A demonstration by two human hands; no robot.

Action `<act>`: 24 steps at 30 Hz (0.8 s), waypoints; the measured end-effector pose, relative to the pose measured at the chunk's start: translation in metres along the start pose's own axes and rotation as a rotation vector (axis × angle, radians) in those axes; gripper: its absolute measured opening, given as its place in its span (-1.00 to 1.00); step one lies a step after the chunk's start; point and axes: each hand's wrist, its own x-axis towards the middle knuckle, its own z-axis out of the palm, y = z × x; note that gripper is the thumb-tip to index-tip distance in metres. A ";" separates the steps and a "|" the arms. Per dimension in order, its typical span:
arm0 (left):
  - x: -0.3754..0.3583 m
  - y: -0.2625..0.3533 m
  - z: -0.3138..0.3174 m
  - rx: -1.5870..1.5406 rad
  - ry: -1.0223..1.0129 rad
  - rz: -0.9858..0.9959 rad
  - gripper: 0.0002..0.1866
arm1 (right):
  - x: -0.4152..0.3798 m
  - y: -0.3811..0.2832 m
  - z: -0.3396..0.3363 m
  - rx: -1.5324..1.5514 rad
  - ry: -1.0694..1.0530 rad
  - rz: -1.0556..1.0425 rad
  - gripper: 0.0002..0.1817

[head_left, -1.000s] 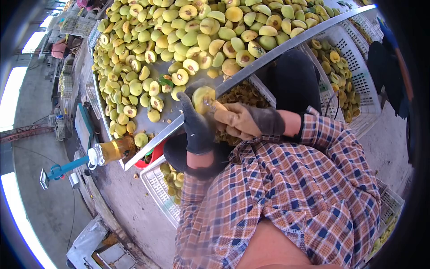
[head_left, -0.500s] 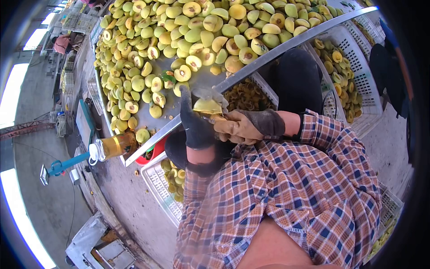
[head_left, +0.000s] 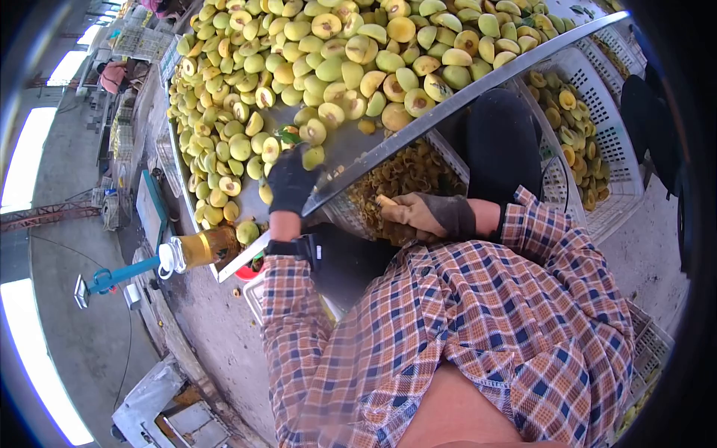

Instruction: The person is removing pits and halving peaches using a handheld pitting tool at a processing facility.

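Observation:
My left hand (head_left: 293, 181), in a dark glove, reaches over the near edge of the metal tray (head_left: 278, 118). Its fingers look apart and somewhat blurred, close beside a green-yellow fruit half (head_left: 314, 157). No fruit shows in its grasp. My right hand (head_left: 411, 215), in a tan and dark glove, is closed in front of my body. A short, tan, handle-like piece (head_left: 385, 201) pokes out of its fist; the rest of it is hidden. Beneath that hand, a crate of brownish fruit scraps (head_left: 403, 175) sits below the tray edge.
Halved fruits (head_left: 328, 67) are heaped on the tray. A white crate (head_left: 620, 142) of fruit halves stands at right. A jar of amber liquid (head_left: 198, 250) is by the tray's left corner. Another person (head_left: 113, 77) is in the background.
My left hand has left my right hand and moved forward-left to the tray. The pale fruit half between my hands is gone from there. My right hand stays nearly in place.

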 end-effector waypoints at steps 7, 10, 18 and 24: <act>0.015 -0.031 0.013 -1.126 -0.053 -0.275 -0.53 | 0.006 -0.017 -0.014 0.056 -0.107 -0.183 -0.81; -0.025 -0.014 0.004 -1.765 0.165 -0.182 -0.49 | -0.004 -0.045 0.010 -0.176 0.058 -0.302 -0.74; -0.062 0.059 -0.027 -1.944 -0.029 -0.092 -0.50 | 0.001 -0.056 0.023 -0.236 0.042 -0.453 -0.71; -0.080 0.069 -0.033 -1.585 -0.046 -0.121 -0.47 | 0.009 -0.038 0.013 -0.581 0.147 -0.546 -0.65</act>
